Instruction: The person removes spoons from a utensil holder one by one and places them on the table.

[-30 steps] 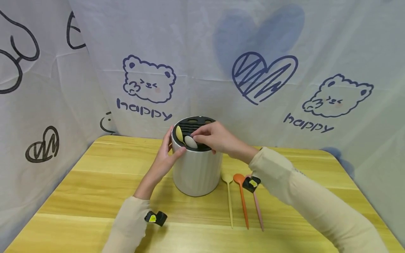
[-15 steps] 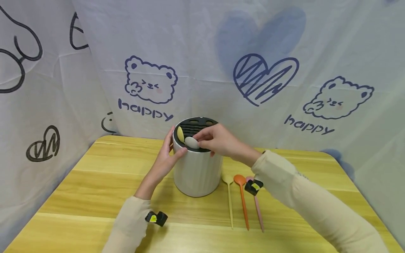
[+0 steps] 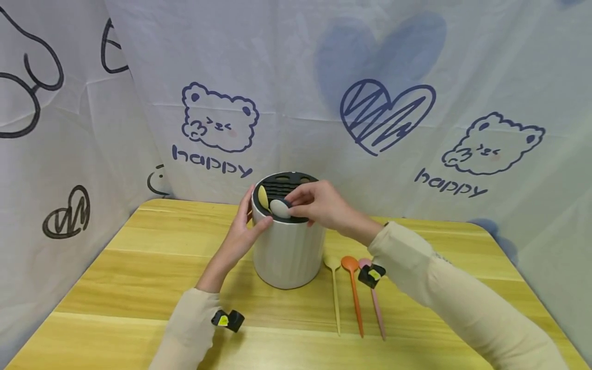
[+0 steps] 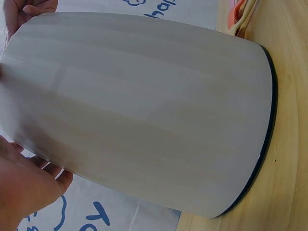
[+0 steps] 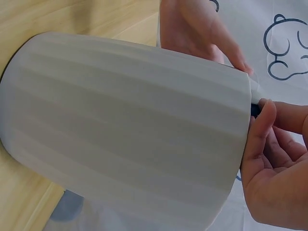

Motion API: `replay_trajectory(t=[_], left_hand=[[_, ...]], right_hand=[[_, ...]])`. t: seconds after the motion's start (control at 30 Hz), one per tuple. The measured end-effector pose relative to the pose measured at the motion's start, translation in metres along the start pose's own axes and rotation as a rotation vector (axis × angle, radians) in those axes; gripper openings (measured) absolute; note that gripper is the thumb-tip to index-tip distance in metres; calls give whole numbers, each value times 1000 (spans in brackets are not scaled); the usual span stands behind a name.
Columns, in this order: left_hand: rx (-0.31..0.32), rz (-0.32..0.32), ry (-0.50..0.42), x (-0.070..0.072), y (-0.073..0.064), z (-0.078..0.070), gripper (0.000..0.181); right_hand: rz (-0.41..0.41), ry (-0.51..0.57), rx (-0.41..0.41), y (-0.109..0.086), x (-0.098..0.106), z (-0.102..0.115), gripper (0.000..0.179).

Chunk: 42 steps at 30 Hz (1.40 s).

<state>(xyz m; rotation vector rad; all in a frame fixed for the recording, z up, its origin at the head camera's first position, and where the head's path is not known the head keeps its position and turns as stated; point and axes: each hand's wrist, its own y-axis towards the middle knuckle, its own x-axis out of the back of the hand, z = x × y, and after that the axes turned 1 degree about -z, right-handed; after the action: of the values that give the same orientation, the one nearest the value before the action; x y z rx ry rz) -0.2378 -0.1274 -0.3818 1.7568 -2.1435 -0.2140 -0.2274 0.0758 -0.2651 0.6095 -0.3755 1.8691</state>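
Nearest on the worktop (image 3: pixel 139 277), three loose spoons lie side by side, bowls pointing away: yellow spoon (image 3: pixel 332 262), orange spoon (image 3: pixel 355 293) and pink spoon (image 3: pixel 377 311). The black wrist camera (image 3: pixel 371 276) on the right sleeve overlaps the pink one in the head view; if that arm dropped, it might knock the spoons askew.

Beyond them stands the canister (image 3: pixel 289 252), upright. The left hand (image 3: pixel 241 226) steadies it, thumb on the near rim, fingers spread along its side; a looser grip could let it turn or tip under a sideways push. The right hand (image 3: pixel 324 205), nearly closed, pinches the pale spoon (image 3: pixel 279 208) between thumb and finger at the top of the canister. A slip there might drop it askew, or it might catch on the slot's edge or bump the upright yellow one (image 3: pixel 263 196) just to its left.

The pale spoon shows a smooth, grey-white oval bowl, its handle hidden. The canister is matt off-white, softly fluted, with a dark base ring (image 4: pixel 274 96) and a black top (image 3: pixel 277 186) that has ridges and, farthest back, oval openings.
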Motion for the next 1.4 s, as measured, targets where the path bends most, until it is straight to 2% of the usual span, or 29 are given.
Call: replay_trajectory(t=[0.4,0.67,1.07,1.4], left_hand=[[-2,-9,3,0,0,-1,96],[13,-3,14,0,0,-1,93],[22,3,14,1,0,0,90],[24,5,10,1,2,-2,95]], right_hand=[[-9,9,9,-1,4,-1,22],[-36,74,3,1,11,-5,25],[-74,138,33,1,24,-1,28],[-86,215,82,0,35,0,27]])
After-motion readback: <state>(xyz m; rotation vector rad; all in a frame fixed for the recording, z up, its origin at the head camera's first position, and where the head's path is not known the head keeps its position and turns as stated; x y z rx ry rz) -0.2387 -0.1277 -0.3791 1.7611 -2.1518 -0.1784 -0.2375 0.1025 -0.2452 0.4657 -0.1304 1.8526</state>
